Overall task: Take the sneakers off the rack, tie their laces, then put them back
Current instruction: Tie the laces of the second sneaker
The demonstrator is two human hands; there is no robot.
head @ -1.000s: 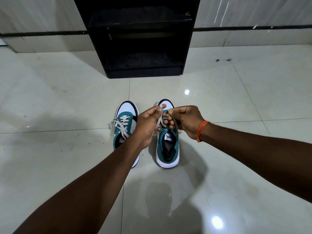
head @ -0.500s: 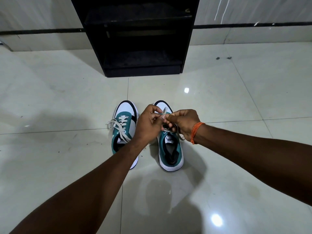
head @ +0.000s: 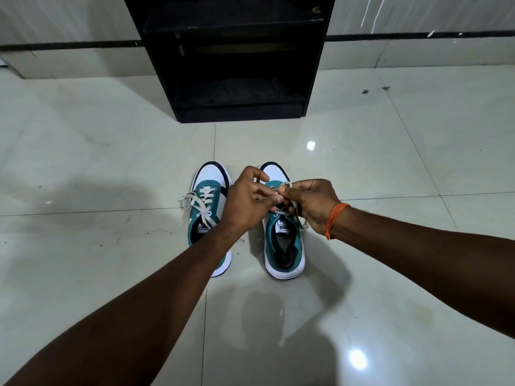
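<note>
Two teal and white sneakers stand side by side on the tiled floor, toes pointing at the rack. The left sneaker (head: 207,207) has pale laces lying loose across its tongue. Over the right sneaker (head: 284,246) both hands meet. My left hand (head: 245,201) pinches a lace of the right sneaker between thumb and fingers. My right hand (head: 309,201), with an orange thread at the wrist, grips the other lace strand (head: 284,185), which loops above its fingers. The hands hide the lace area of that shoe.
A black shoe rack (head: 237,59) stands against the wall just beyond the sneakers, its shelves showing nothing on them. Glossy pale floor tiles (head: 390,168) stretch all around, with small dark specks at the right.
Both hands stayed on the right sneaker's laces and shifted slightly, working the strands closer together. The sneakers have not moved on the floor.
</note>
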